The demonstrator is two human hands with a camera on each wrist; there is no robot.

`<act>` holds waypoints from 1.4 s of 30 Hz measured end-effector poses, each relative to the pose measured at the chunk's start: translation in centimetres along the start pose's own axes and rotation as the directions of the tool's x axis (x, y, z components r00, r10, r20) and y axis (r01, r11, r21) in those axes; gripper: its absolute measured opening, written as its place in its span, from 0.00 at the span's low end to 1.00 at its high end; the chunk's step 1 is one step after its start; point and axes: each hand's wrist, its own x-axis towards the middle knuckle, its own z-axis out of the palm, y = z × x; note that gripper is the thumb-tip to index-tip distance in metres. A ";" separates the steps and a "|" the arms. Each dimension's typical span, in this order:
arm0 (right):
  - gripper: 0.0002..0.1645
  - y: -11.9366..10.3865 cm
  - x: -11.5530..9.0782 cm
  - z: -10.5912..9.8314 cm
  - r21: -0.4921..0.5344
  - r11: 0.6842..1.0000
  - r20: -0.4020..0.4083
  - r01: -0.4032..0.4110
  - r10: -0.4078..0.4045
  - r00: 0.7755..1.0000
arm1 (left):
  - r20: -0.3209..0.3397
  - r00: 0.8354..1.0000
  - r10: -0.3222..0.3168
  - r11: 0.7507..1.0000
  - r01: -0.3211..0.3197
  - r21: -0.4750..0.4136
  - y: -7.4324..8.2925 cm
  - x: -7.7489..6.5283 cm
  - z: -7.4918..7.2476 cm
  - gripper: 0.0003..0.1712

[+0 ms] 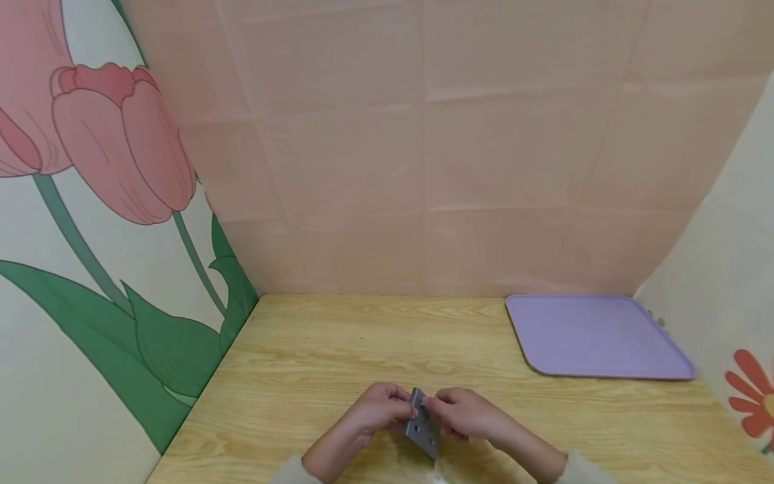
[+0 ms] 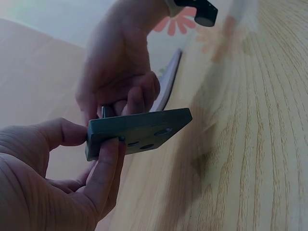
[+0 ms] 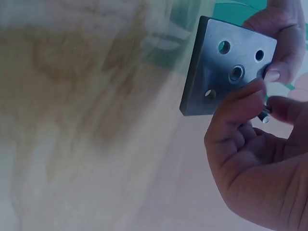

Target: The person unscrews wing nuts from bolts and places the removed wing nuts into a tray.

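Observation:
A grey metal plate (image 1: pixel 423 433) with several round holes is held up over the table, tilted. My left hand (image 1: pixel 379 407) grips it at one edge; in the left wrist view its thumb lies on that edge of the plate (image 2: pixel 137 122) and its fingers on the holed face. From the other side my right hand (image 1: pixel 464 414) pinches a short, thin metal pin (image 3: pixel 263 117) by a corner of the plate (image 3: pixel 199 70). The right fingers cover most of the pin, so whether it sits in a hole I cannot tell.
A purple tray (image 1: pixel 598 336) lies at the back right of the wood-grain table (image 1: pixel 338 336). A pink sheet (image 1: pixel 423 148) hangs behind the table, with flower-printed walls at left and right.

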 end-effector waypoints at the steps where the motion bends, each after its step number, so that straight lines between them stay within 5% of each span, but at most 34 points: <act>1: 0.24 -0.1 0.0 0.0 -0.073 0.996 -0.024 0.042 -0.044 0.999 | 0.002 1.000 -0.001 1.000 0.001 -0.001 0.0 0.0 0.0 0.11; 3: 0.19 -0.1 -0.1 0.1 -0.266 0.954 -0.069 0.137 -0.161 0.985 | 0.003 1.000 0.003 1.000 -0.003 -0.006 0.0 0.0 -0.1 0.11; 5: 0.14 -0.1 -0.2 0.1 -0.497 0.838 -0.086 0.223 -0.304 0.949 | 0.002 1.000 0.012 1.000 -0.012 -0.009 0.0 0.0 -0.1 0.12; 9: 0.10 0.1 -0.3 0.1 -0.842 0.448 -0.023 0.299 -0.584 0.812 | -0.006 1.000 0.023 1.000 -0.023 -0.011 0.0 0.0 0.0 0.12; 11: 0.12 0.3 -0.2 0.1 -0.910 0.291 0.028 0.296 -0.670 0.742 | -0.005 1.000 0.023 1.000 -0.023 -0.011 0.0 0.0 0.0 0.12; 12: 0.13 0.3 -0.2 0.1 -0.926 0.239 0.045 0.291 -0.696 0.716 | -0.005 1.000 0.022 1.000 -0.022 -0.010 0.0 0.0 0.0 0.12; 14: 0.13 0.4 -0.2 0.1 -0.941 0.187 0.064 0.283 -0.722 0.689 | -0.003 1.000 0.019 1.000 -0.019 -0.009 0.0 0.0 0.1 0.12; 18: 0.12 0.5 -0.2 0.1 -0.949 0.154 0.075 0.275 -0.737 0.672 | -0.003 1.000 0.010 1.000 -0.010 0.000 0.1 0.0 0.1 0.12; 25: 0.12 0.4 -0.3 0.1 -0.940 0.185 0.073 0.288 -0.715 0.695 | -0.006 1.000 0.002 1.000 -0.002 0.009 0.1 -0.1 0.1 0.12; 28: 0.14 0.4 -0.4 0.0 -0.925 0.231 0.056 0.300 -0.700 0.712 | -0.009 1.000 0.005 1.000 -0.005 0.006 0.1 -0.1 0.1 0.12; 31: 0.15 0.3 -0.6 0.0 -0.900 0.313 0.013 0.302 -0.674 0.739 | -0.005 1.000 0.016 1.000 -0.016 -0.007 0.0 -0.1 0.1 0.12; 33: 0.15 0.2 -0.7 0.0 -0.869 0.396 -0.031 0.297 -0.642 0.766 | 0.002 1.000 0.020 1.000 -0.020 -0.016 0.0 -0.1 0.0 0.12; 36: 0.15 -0.1 -0.8 -0.1 -0.758 0.592 -0.111 0.274 -0.531 0.840 | 0.013 1.000 0.026 1.000 -0.026 -0.018 0.1 -0.2 -0.1 0.12; 39: 0.21 -0.4 -0.8 -0.4 -0.584 0.787 -0.171 0.200 -0.360 0.917 | 0.015 1.000 0.025 1.000 -0.025 -0.003 0.1 -0.3 -0.2 0.12; 42: 0.28 -0.4 -0.7 -0.7 -0.364 0.924 -0.161 0.117 -0.187 0.969 | 0.013 1.000 0.024 1.000 -0.024 0.008 0.2 -0.3 -0.2 0.13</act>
